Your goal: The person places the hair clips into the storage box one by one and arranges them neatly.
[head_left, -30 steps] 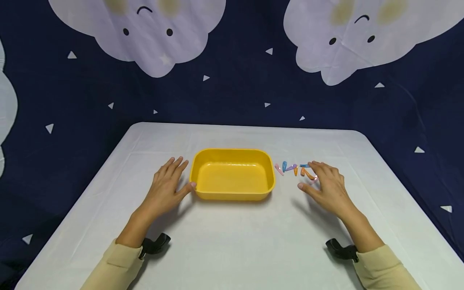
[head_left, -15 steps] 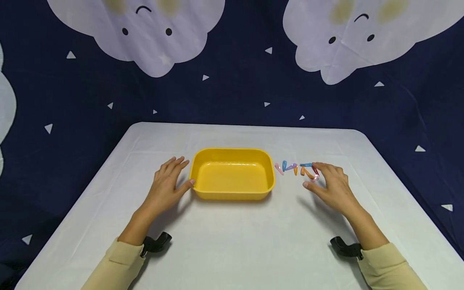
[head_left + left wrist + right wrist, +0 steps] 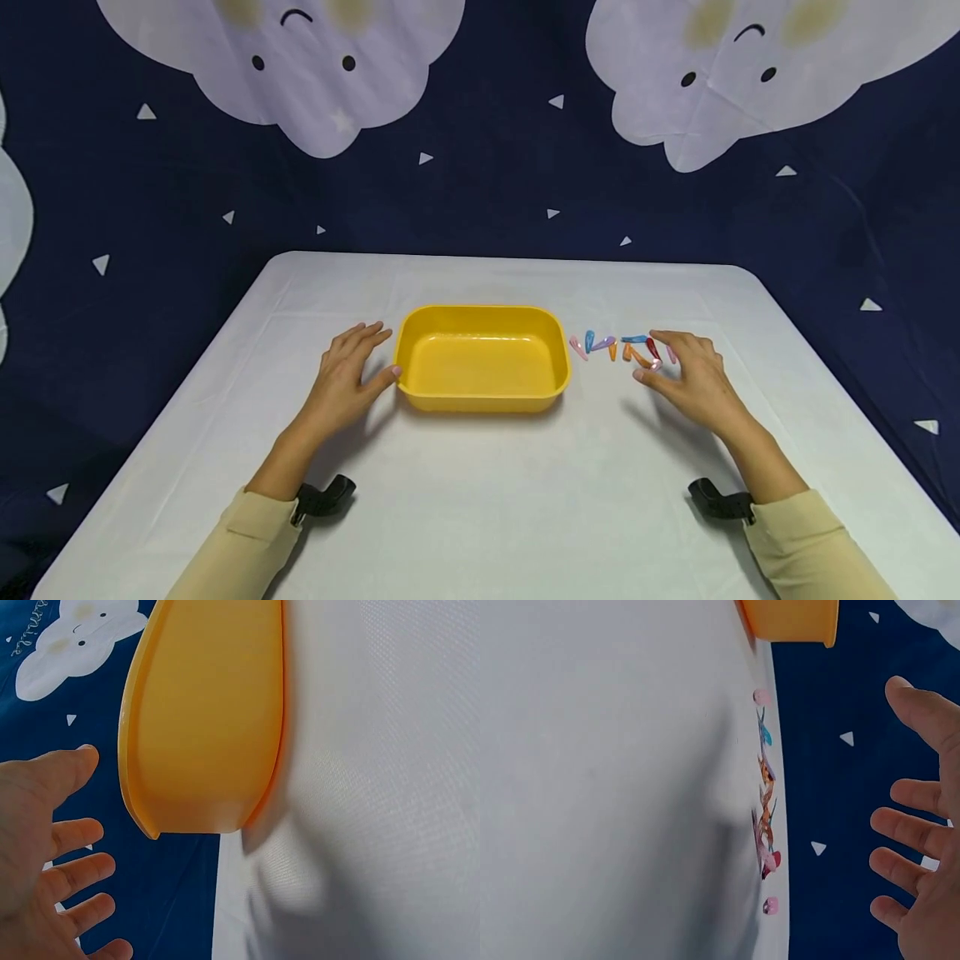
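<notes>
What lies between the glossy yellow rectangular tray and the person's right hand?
The head view shows a loose row of small clips, pink, blue, purple, orange and red, on the white table between the tray and the right hand.

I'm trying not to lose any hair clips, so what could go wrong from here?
The hair clips lie close together, some seemingly touching, so the right hand might scatter neighbors if it picks one. The left hand isn't gripping the yellow tray, so a bump could shift it.
</notes>
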{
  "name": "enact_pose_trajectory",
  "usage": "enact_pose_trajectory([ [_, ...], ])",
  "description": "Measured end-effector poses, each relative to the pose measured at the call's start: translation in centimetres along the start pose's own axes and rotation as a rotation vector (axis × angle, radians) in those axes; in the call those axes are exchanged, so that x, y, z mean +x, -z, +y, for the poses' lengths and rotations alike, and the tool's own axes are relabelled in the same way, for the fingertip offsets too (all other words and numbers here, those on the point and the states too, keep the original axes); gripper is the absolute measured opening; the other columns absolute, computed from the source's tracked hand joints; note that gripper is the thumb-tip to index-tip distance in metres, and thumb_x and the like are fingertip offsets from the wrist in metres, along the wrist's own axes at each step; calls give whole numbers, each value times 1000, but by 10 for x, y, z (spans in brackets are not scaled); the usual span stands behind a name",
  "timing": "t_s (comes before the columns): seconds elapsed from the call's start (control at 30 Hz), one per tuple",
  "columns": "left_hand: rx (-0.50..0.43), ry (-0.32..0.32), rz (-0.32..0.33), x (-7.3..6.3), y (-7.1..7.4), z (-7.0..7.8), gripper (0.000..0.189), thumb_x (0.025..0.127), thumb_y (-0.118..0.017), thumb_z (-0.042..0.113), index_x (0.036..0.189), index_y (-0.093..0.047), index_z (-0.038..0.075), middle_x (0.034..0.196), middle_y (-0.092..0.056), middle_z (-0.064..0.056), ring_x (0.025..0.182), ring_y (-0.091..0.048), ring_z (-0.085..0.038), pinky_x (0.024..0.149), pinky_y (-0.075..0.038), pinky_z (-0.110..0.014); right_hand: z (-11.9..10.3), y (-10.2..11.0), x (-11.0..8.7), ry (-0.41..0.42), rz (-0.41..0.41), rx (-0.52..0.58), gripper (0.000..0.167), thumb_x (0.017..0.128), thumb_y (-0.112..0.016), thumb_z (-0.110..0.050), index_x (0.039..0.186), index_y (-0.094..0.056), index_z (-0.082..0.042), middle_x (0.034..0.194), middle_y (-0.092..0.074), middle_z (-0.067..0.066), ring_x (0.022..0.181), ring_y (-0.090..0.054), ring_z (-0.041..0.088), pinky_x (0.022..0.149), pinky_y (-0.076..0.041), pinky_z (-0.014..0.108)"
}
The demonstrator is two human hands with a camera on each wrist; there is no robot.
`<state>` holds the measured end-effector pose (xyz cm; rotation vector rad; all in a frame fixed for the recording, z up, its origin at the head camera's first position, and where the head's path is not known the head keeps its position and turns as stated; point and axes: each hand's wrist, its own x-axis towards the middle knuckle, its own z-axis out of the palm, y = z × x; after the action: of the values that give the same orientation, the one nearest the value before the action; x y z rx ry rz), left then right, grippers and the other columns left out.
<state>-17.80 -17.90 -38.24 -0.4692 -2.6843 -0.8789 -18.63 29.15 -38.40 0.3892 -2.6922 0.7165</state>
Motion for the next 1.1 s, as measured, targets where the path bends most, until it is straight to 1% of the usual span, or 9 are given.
enact_pose_trajectory([
  [0.33, -62, -9, 1, 4, 0, -2, 54, 86, -69, 23, 134, -51, 7, 146, -42, -15, 138, -28, -37, 112, -21, -58, 11, 4, 2, -63, -37, 5, 65, 81, -73, -34, 132, -49, -2, 132, -48, 26, 113, -38, 43, 90, -31, 57],
  [0.47, -92, 4, -16, 4, 0, -2, 54, 86, -69, 22, 135, -51, 7, 146, -42, -14, 139, -27, -35, 113, -20, -58, 17, 6, 3, -78, -48, 0, 67, 80, -74, -35, 133, -49, -3, 133, -48, 26, 114, -38, 43, 89, -33, 58],
  [0.73, -136, 30, -52, 6, -2, -4, 54, 87, -68, 23, 136, -50, 9, 148, -40, -10, 139, -25, -33, 113, -23, -59, 25, 6, 4, -88, -49, 15, 66, 81, -74, -35, 133, -49, -3, 132, -49, 26, 114, -38, 43, 89, -34, 58],
  [0.93, -177, 28, -76, 7, -3, -7, 53, 88, -67, 23, 136, -50, 8, 149, -39, -10, 139, -25, -32, 112, -24, -60, 26, 6, 4, -114, -80, 18, 68, 81, -73, -36, 133, -49, -1, 133, -48, 27, 114, -38, 43, 89, -34, 58],
  [1.1, -215, 13, -84, 7, -3, -10, 52, 88, -67, 22, 135, -50, 7, 149, -38, -10, 138, -25, -33, 110, -26, -60, 28, 5, 3, -125, -102, 15, 67, 81, -73, -35, 134, -48, -1, 132, -48, 27, 115, -38, 43, 89, -34, 60],
])
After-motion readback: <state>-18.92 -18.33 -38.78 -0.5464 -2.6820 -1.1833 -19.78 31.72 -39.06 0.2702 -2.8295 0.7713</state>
